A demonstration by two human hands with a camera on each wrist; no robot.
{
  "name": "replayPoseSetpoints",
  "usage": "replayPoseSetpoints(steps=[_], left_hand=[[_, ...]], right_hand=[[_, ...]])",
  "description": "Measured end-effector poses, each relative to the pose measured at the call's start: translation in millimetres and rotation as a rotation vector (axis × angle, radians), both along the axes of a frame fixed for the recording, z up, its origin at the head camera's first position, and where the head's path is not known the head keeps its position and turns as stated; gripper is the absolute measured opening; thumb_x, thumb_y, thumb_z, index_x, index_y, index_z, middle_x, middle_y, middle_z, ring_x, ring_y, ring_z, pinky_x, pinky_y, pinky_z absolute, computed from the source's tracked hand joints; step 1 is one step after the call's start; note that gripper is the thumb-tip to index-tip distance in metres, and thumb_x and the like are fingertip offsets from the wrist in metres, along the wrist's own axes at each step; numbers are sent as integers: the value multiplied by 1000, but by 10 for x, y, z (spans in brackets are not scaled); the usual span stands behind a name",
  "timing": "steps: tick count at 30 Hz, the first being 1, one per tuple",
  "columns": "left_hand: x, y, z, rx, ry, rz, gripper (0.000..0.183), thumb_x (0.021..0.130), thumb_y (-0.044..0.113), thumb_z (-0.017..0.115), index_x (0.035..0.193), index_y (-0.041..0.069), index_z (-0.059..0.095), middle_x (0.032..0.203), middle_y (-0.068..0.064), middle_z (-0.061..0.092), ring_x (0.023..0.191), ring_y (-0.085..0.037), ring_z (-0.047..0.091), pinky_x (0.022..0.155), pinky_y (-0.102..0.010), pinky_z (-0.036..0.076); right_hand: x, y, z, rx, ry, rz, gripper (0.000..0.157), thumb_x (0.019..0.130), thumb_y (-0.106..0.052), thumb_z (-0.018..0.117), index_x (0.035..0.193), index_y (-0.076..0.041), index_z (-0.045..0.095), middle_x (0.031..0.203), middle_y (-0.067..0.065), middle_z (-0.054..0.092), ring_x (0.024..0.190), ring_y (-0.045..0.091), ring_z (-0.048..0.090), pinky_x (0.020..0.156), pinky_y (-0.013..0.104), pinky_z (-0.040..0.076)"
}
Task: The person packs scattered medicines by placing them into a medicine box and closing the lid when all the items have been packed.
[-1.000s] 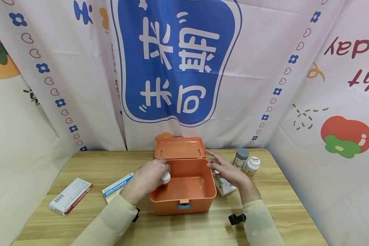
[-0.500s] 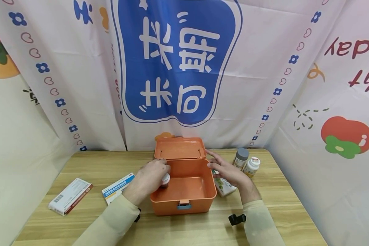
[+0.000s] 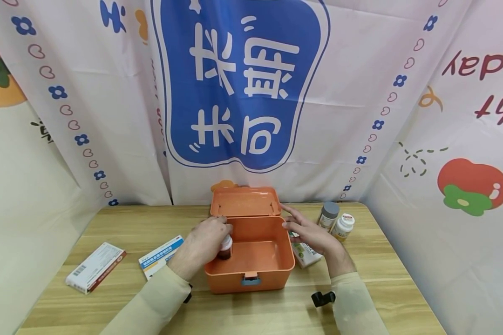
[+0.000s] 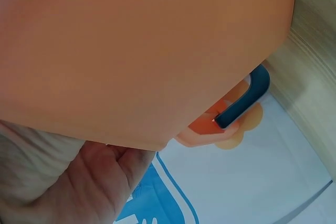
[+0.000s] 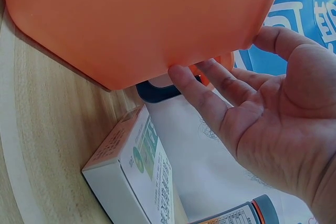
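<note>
An orange lidded box [image 3: 249,280] stands on the table, its lid [image 3: 246,201] tipped back. My left hand [image 3: 203,239] reaches over the box's left rim and holds a small brown bottle with a white cap [image 3: 225,249] inside, by the left wall. The bottle looks upright; its base contact is hard to see. Most of my left fingers are hidden; in the left wrist view the box wall covers them. My right hand [image 3: 312,232] rests against the right rim, its fingers fairly straight. In the right wrist view, thumb and fingertips [image 5: 181,73] touch the box's edge.
A white-green carton [image 3: 306,255] lies beside the box under my right hand. Behind it stand a grey-capped bottle [image 3: 329,214] and a white-capped bottle [image 3: 343,227]. A blue-white carton [image 3: 159,256] and a white-red carton [image 3: 96,267] lie left. A printed curtain [image 3: 339,93] hangs behind the table.
The brown bottle in my left hand has gone from tilted to more upright and slightly lower inside the box, showing more of its body. My right hand has stayed in place.
</note>
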State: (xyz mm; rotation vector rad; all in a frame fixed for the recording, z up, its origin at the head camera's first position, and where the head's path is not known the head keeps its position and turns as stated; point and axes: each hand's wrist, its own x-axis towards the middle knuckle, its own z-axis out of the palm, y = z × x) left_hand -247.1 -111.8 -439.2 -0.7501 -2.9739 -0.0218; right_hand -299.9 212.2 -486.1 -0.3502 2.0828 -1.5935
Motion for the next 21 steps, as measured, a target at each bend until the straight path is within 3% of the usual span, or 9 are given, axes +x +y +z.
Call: replayPoseSetpoints(steps=[6,13,21], left_hand=[[-6,-33,16,45,-17,-34,29,88,-5,78,110,14,78,109,-5,70,96,-23,64,86,-40,60],[-12,-112,40,117,-8,-106,27,88,19,87,113,15,75,109,-3,71,95,-22,68,86,-41,61],[-47,-183,62,263,-41,-123,21,93,18,80,114,19,75,109,1,74,94,-15,68,88,-37,61]], right_hand=[[-1,-4,-11,-5,4,7,71,109,-38,57,168,-39,18,169,13,37,153,37,45,120,57,47],[1,-3,-18,-10,6,14,71,110,-38,57,168,-38,18,168,15,38,152,37,46,119,56,48],[8,-4,6,-12,2,7,70,109,-39,58,168,-40,20,165,12,42,151,35,48,119,57,48]])
